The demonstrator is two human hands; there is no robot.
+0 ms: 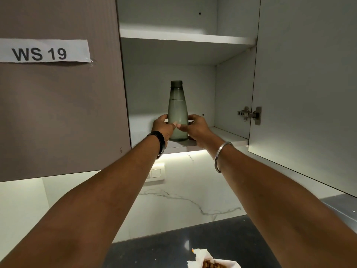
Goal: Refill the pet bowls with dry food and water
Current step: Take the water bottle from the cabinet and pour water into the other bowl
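From my feed I was looking up into a white wall cabinet (173,74). It had one upper shelf (185,38) and a bottom board (229,136), both lit pretty softly. The right door (309,84) hung open, with its metal hinge (250,114) showing on the inside. The left door (58,117) was shut, a brownish-grey, with a taped paper label (41,52) reading "WS 19". A warm light strip (181,153) glowed under the cabinet onto a white marble-look backsplash (173,206) with grey veins. A white switch plate (156,174) sat on that wall, above a dark speckled countertop (154,252).
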